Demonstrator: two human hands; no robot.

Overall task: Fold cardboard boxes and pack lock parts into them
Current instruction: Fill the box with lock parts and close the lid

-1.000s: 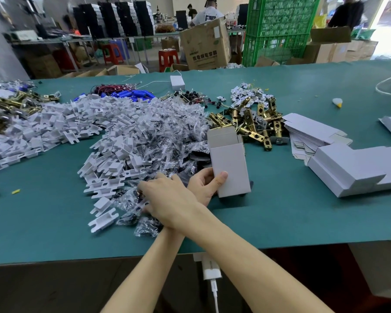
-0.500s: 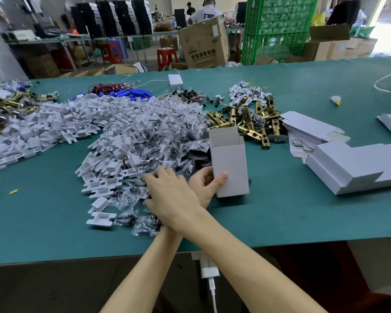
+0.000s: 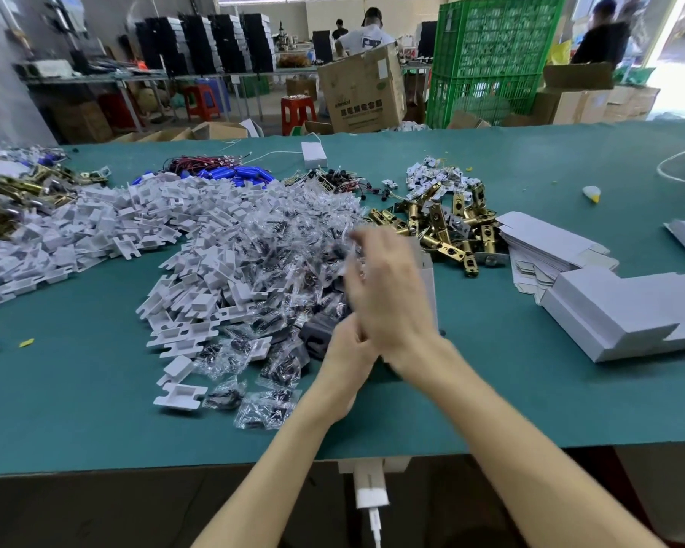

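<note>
My arms are crossed over the green table [image 3: 95,409]. My left hand [image 3: 347,359] grips the lower end of a grey cardboard box [image 3: 428,282], which stands upright and is mostly hidden behind my right hand. My right hand [image 3: 392,294] is raised in front of the box, blurred by motion, and pinches a small clear bag of dark screws [image 3: 345,249]. Just to the left lies the heap of screw bags [image 3: 269,251], with white plastic inserts [image 3: 182,310] beside it. Brass latches [image 3: 443,227] are piled behind the box.
Flat box blanks [image 3: 546,243] and a row of folded grey boxes [image 3: 617,310] lie to the right. More inserts and brass parts cover the left side. A dark plastic part [image 3: 317,338] sits by my left hand. A charger [image 3: 370,488] hangs at the table's front edge.
My right hand has lifted off the heap of bags and swung right, up in front of the box, with a bag in its fingers. The left hand keeps its grip on the box.
</note>
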